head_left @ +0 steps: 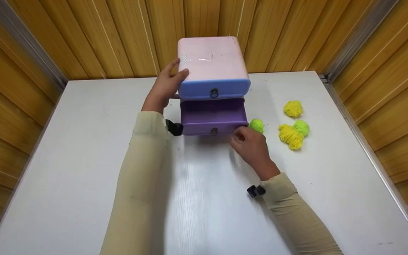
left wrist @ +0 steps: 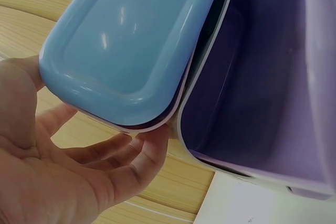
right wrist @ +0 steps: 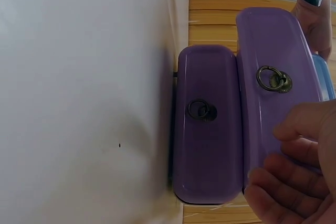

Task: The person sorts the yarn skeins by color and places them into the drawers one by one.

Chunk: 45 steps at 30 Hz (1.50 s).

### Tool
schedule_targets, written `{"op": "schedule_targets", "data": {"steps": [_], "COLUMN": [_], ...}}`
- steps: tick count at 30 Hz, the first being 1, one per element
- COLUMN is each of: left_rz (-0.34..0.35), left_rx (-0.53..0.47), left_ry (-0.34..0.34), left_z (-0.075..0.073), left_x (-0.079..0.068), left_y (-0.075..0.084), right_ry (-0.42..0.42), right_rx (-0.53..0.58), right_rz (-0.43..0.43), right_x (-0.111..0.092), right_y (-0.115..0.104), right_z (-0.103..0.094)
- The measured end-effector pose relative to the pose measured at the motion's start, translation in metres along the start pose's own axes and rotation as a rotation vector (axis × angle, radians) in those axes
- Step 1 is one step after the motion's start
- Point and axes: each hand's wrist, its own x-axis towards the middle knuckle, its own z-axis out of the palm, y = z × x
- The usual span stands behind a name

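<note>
A small drawer cabinet [head_left: 209, 56] with a pink top stands toward the back of the table. Its top drawer, with a blue front [head_left: 195, 90], looks closed. The purple middle drawer [head_left: 198, 129] is pulled out, and its visible inside holds nothing. Below it, a second purple drawer [right wrist: 207, 153] shows in the right wrist view, pushed in. My left hand [head_left: 163, 86] grips the cabinet's left side, thumb over the top edge. By the right end of the pulled-out drawer's front is my right hand [head_left: 253, 145], fingers loosely bent and holding nothing; whether it touches the drawer I cannot tell.
Right of the cabinet lie yellow yarn bundles, one farther back [head_left: 293, 108] and one nearer [head_left: 290, 137], which touches a green ball [head_left: 301, 128]. Another green ball [head_left: 257, 125] sits just beside the pulled-out drawer. Wood-patterned panels [head_left: 200, 17] enclose the white table [head_left: 94, 141].
</note>
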Motion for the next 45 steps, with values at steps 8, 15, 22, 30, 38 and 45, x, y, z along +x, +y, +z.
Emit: {"op": "schedule_targets", "data": {"steps": [8,15,22,30,38,45], "left_rz": [0.007,0.019,0.022,0.004,-0.002,-0.010], "left_rx": [0.006,-0.011,-0.020,-0.022,-0.027,-0.029], "left_ry": [0.002,-0.005,-0.009,0.000,-0.001,0.007], "left_z": [-0.001,-0.001,0.001,-0.002,-0.003,-0.002], "left_x": [0.000,0.000,0.001,0.002,0.000,0.001], "left_y": [-0.002,-0.002,-0.004,-0.004,-0.003,-0.002], "right_ry": [-0.016,0.038,0.075,0.072,0.050,0.019], "right_rx": [0.023,-0.015,-0.038,-0.042,-0.075,-0.086], "right_rz": [0.023,-0.009,0.013,0.081,0.134,0.138], "right_x": [-0.002,-0.002,-0.001,0.001,0.006,0.010], "right_y": [0.005,0.015,0.028,0.038,0.048,0.051], "right_z": [-0.003,-0.008,-0.012,-0.017,-0.020,-0.021]}}
